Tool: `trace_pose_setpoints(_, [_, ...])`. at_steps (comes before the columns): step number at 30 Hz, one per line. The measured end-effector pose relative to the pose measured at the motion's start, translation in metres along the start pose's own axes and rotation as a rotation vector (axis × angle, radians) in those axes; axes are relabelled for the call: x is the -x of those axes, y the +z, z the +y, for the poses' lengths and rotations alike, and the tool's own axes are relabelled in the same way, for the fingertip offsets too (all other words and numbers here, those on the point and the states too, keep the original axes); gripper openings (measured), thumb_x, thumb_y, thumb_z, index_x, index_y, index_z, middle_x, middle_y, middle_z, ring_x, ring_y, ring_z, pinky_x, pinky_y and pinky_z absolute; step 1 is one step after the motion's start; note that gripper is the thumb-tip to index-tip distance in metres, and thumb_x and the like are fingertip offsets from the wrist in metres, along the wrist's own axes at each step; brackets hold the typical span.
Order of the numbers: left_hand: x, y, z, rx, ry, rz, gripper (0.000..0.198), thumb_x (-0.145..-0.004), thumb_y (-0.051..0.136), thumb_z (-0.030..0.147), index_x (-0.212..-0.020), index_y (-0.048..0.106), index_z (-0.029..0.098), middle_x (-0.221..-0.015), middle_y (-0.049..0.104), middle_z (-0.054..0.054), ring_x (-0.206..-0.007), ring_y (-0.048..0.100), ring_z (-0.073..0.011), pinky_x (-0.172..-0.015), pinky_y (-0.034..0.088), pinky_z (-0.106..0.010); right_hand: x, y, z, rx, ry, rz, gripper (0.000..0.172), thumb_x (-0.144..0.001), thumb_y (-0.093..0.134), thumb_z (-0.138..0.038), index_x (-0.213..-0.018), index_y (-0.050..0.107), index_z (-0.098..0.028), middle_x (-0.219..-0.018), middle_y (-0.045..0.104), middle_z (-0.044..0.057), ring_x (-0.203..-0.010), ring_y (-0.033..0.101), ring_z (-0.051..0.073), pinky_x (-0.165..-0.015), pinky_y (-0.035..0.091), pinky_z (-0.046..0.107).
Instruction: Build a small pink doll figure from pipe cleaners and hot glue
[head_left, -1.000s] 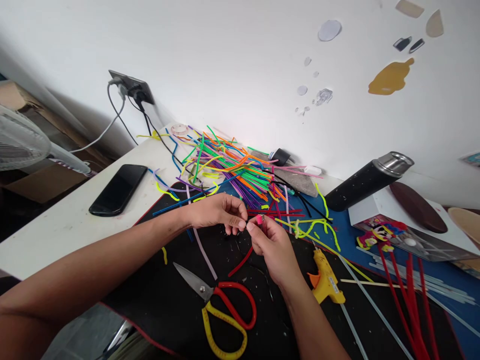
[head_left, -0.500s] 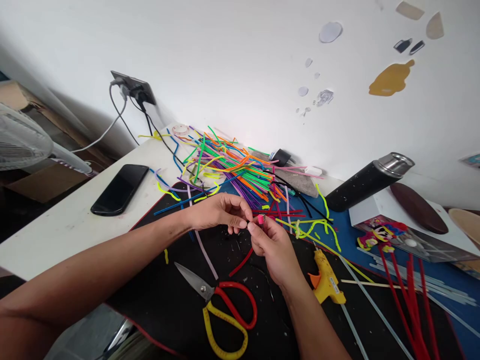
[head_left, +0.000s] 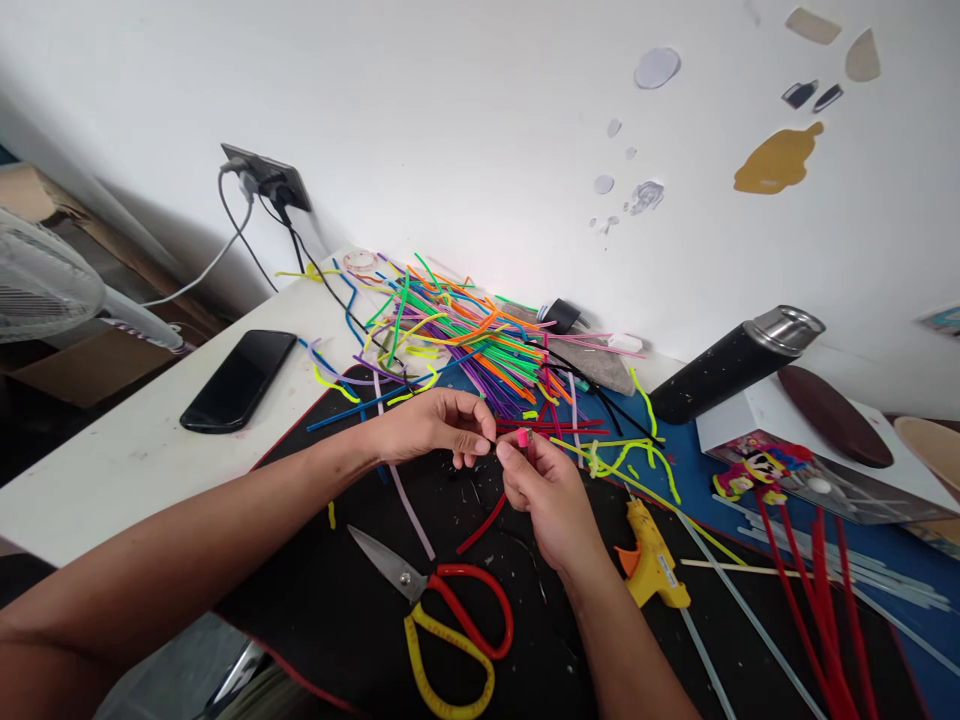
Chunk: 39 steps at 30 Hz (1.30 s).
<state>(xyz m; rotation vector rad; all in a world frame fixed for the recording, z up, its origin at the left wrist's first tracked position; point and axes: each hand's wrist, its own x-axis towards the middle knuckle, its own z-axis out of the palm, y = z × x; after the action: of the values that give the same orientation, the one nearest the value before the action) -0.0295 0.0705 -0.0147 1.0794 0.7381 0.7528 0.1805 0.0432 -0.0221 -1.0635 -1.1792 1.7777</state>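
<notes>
My left hand [head_left: 439, 425] and my right hand [head_left: 544, 485] meet over a black mat [head_left: 337, 590], fingertips almost touching. Both are closed in a pinch around a small pink piece [head_left: 522, 437] held between them. A red pipe cleaner [head_left: 484, 523] trails down from under my right hand onto the mat. Just beyond my hands lies a heap of coloured pipe cleaners [head_left: 457, 335]: green, orange, purple, yellow and blue.
Red-and-yellow scissors [head_left: 450, 610] lie near my wrists. A yellow glue gun [head_left: 652, 560] sits to the right, with glue sticks and red pipe cleaners [head_left: 825, 590] beyond. A black flask [head_left: 739, 360] lies on its side. A phone [head_left: 238, 380] rests left, near a wall socket [head_left: 264, 172].
Almost nothing differs. My hands stay together on the pink piece, with only slight shifts of the fingers.
</notes>
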Motion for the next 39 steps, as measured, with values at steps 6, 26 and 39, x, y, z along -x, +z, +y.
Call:
trace_pose_setpoints(6, [0.0002,-0.0012,0.0006,0.022,0.006,0.014,0.034,-0.076,0.094,0.037,-0.085,0.072,0.013,-0.066,0.068,0.0,-0.057,0.065,-0.0104,-0.053,0.052,-0.018,0.0009,-0.0009,-0.0012,0.037,-0.027,0.018,0.039,-0.089,0.078,-0.056,-0.096,0.068,-0.019,-0.057,0.033,-0.011,-0.049,0.024,0.008,-0.046,0.02,0.024])
trace_pose_setpoints(26, [0.0012,0.0016,-0.0059,0.035,0.033,0.026,0.032,-0.077,0.094,0.035,-0.088,0.076,0.012,-0.067,0.07,-0.001,-0.059,0.066,-0.0107,-0.053,0.054,-0.018,0.0022,-0.0014,0.0008,0.079,-0.033,-0.005,0.038,-0.09,0.076,-0.055,-0.089,0.063,-0.02,-0.059,0.034,-0.011,-0.05,0.024,0.009,-0.048,0.019,0.026])
trace_pose_setpoints(39, [0.0028,-0.0004,-0.0061,0.114,0.045,0.142,0.034,-0.069,0.099,0.034,-0.08,0.077,0.011,-0.066,0.071,-0.002,-0.054,0.064,-0.0095,-0.05,0.051,-0.017,0.0013,-0.0013,-0.0016,0.041,-0.028,0.021,0.037,-0.089,0.078,-0.054,-0.091,0.066,-0.019,-0.061,0.032,-0.011,-0.049,0.023,0.007,-0.045,0.018,0.024])
